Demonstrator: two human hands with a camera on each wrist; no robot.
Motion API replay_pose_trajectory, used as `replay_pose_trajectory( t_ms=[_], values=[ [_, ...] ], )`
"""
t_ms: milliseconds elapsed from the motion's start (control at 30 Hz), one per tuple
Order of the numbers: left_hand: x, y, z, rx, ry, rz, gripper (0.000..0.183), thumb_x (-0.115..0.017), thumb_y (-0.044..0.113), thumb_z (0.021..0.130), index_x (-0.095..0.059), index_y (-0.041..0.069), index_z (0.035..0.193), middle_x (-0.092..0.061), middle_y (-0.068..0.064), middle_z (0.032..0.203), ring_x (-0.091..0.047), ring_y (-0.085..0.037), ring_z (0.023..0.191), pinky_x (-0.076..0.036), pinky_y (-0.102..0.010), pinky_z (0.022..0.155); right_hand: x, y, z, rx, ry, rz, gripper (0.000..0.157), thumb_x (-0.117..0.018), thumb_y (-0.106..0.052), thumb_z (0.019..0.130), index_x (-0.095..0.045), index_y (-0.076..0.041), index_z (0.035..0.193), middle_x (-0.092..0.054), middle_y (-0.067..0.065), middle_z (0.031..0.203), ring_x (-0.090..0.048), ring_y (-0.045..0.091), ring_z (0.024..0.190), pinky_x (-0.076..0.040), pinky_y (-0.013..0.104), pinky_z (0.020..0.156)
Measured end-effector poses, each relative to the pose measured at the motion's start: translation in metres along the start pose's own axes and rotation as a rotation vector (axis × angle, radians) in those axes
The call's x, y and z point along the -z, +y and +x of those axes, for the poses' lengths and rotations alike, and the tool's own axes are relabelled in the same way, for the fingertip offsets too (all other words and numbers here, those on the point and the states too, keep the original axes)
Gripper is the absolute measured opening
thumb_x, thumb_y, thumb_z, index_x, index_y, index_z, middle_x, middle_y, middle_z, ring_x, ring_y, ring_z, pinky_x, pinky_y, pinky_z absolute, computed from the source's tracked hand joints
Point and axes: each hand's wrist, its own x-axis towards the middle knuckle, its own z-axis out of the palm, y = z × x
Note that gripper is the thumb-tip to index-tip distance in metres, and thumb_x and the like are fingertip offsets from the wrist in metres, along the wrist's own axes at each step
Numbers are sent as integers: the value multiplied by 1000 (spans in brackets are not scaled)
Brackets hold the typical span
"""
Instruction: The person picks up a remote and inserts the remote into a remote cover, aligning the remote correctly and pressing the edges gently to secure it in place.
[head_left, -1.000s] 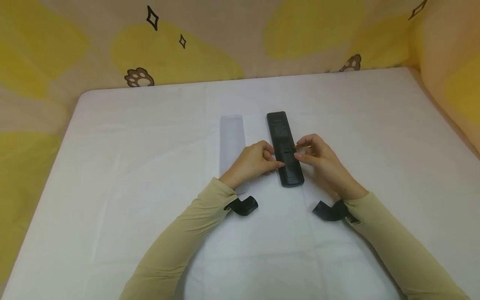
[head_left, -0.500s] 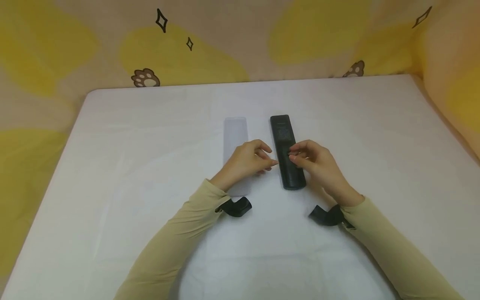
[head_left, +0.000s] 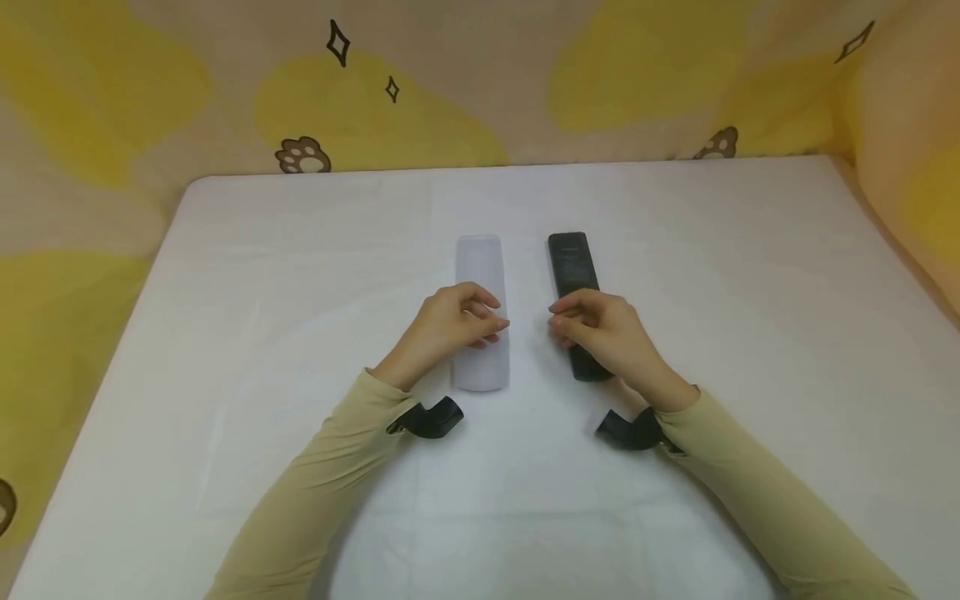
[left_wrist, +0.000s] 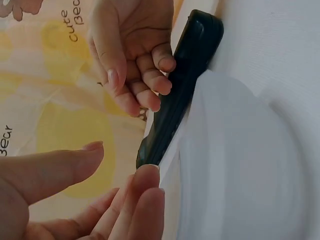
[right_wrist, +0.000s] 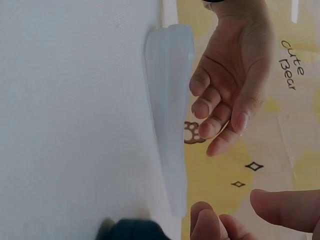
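A black remote control lies back side up on the white table. Left of it sits a translucent whitish remote cover, which also shows in the right wrist view as a long pale sleeve. My left hand hovers over the cover, fingers loosely bent with a gap between thumb and fingertips. Above the lower half of the remote is my right hand, hiding part of it. Its fingers are relaxed too, and the wrist views show nothing between the fingers of either hand.
The white table has its far edge against a yellow and beige patterned cloth, which also hangs at both sides. Black curved pieces stick out from both wrists.
My left hand has come away from the remote and moved left over the cover. My right hand has moved left from the remote's right edge to over it. The view has shifted slightly.
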Motion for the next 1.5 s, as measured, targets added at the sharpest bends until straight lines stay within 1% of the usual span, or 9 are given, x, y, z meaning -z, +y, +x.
replay_pose_trajectory(
  t_ms=[167,400,633,833,967,1133,1233,1367,1500],
  values=[
    [5,-9,-3,16,4,0,31,-69,15,85,-59,2,111,-70,-10,92,-69,-20,74,-55,-29,70,-9,0,2,-11,-9,-1,21,-62,-9,90,-63,4,107,-70,14,87,-65,23,75,-51,26,68],
    [13,-24,-11,27,41,-26,29,-69,11,85,-60,0,110,-69,-12,92,-67,-19,75,-56,-29,69,-24,-3,5,-32,-43,22,21,-63,-10,89,-64,2,107,-70,11,86,-64,20,75,-49,26,65],
    [19,-35,-10,47,69,9,29,-69,10,85,-60,-2,110,-68,-13,92,-64,-15,69,-55,-27,67,-35,-3,9,-51,-68,-10,20,-64,-12,88,-66,0,104,-70,8,84,-65,16,72,-51,27,64],
    [19,-37,-5,102,55,-20,33,-70,9,85,-55,-3,111,-66,-13,92,-64,-14,71,-56,-26,68,-38,-3,8,-60,-83,3,21,-64,-12,90,-65,3,105,-71,11,86,-67,17,72,-53,28,67],
    [19,-37,-4,148,76,-3,35,-72,11,84,-54,-2,111,-67,-13,92,-65,-13,69,-56,-26,67,-38,-4,8,-49,-89,3,21,-64,-10,90,-64,5,105,-71,13,87,-68,18,73,-54,29,67],
    [19,-36,-7,157,86,34,31,-73,14,84,-58,-3,104,-70,-11,85,-65,-10,65,-55,-26,66,-40,-5,9,-33,-92,-33,21,-65,-9,89,-65,5,104,-71,12,85,-67,17,71,-54,29,68],
    [18,-37,-8,164,75,-2,28,-74,13,83,-59,-3,100,-69,-9,79,-65,-10,62,-56,-26,65,-41,-6,9,-31,-89,-50,21,-65,-9,88,-65,5,104,-71,11,84,-67,16,70,-53,28,68],
    [18,-38,-8,169,52,-47,29,-74,13,82,-58,-4,101,-70,-9,78,-66,-11,63,-56,-27,65,-41,-7,9,-35,-87,-32,22,-66,-7,87,-64,6,105,-71,12,85,-67,17,71,-54,29,68],
    [20,-39,-8,171,55,-39,29,-73,14,83,-57,-4,99,-69,-9,75,-65,-11,60,-56,-27,63,-41,-7,10,-42,-92,-4,23,-65,-6,87,-64,7,106,-70,14,87,-67,19,72,-55,29,67]
  ],
)
